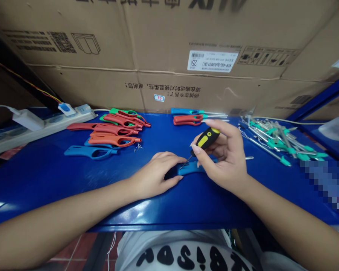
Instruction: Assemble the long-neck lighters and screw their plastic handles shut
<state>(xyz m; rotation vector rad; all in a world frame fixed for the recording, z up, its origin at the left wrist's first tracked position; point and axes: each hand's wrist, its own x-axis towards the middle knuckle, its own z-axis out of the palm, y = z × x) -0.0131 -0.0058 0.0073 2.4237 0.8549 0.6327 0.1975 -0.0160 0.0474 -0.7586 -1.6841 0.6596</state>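
Note:
In my right hand (pixel 227 158) is a small screwdriver (pixel 207 140) with a black and yellow handle, its shaft slanting down to the left. The tip meets or nearly meets the near end of a blue lighter (pixel 192 168) lying on the table. My left hand (pixel 158 174) grips that end of the lighter between thumb and fingers. The lighter's far part is hidden behind my right hand, and a metal tube end (pixel 249 158) shows past it.
Red, orange, green and blue lighter handles (pixel 101 129) lie at left. A blue lighter (pixel 186 111) and a red lighter (pixel 188 120) lie at the back. Metal tubes with green ends (pixel 282 139) are piled right. A power strip (pixel 51 126) and cardboard box (pixel 101 82) border the table (pixel 73 188).

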